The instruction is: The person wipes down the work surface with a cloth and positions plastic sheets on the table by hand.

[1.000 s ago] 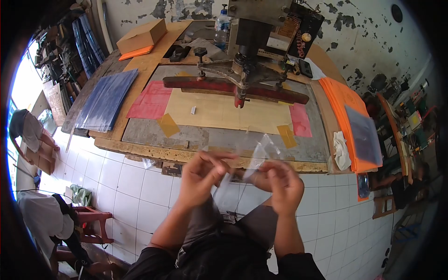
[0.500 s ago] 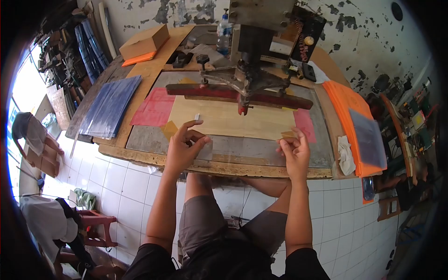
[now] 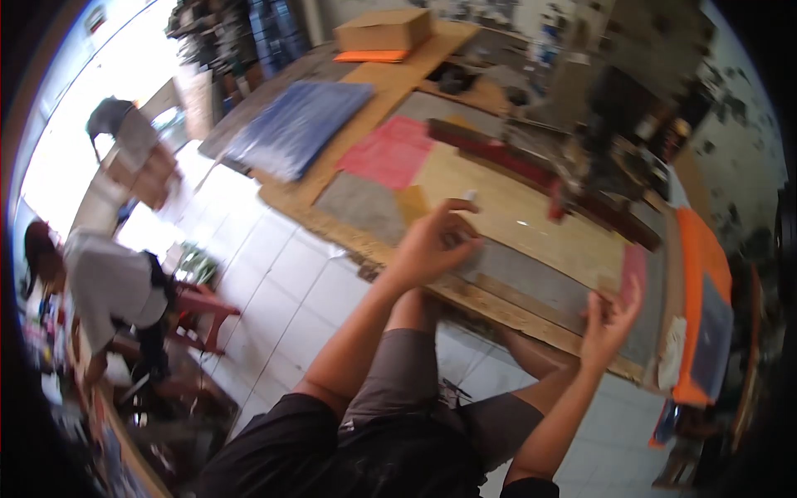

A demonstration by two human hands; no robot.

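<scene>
My left hand [image 3: 436, 245] is over the front part of the press bed, thumb and fingers pinched on a clear plastic sheet [image 3: 473, 270] that is hard to see. Farther right, my right hand [image 3: 610, 328] has its fingers curled together at the sheet's other end, near the front edge. Beyond both hands lies a long beige board [image 3: 506, 220], with a pink piece [image 3: 390, 153] at its left and a yellow tab [image 3: 411, 203] at its near corner. A dark red press bar [image 3: 531, 170] hangs over the board's back part.
A stack of bluish plastic sheets [image 3: 303, 124] lies on the table's left, a cardboard box [image 3: 383, 31] behind it. Orange sheets [image 3: 701, 266] lie at the right end. A person in a light shirt [image 3: 112, 282] bends at the left, near a red stool [image 3: 203, 311].
My view has turned left and tilted, so the table appears slanted and more of the room at left shows. Both hands keep about the same pose over the press bed's front.
</scene>
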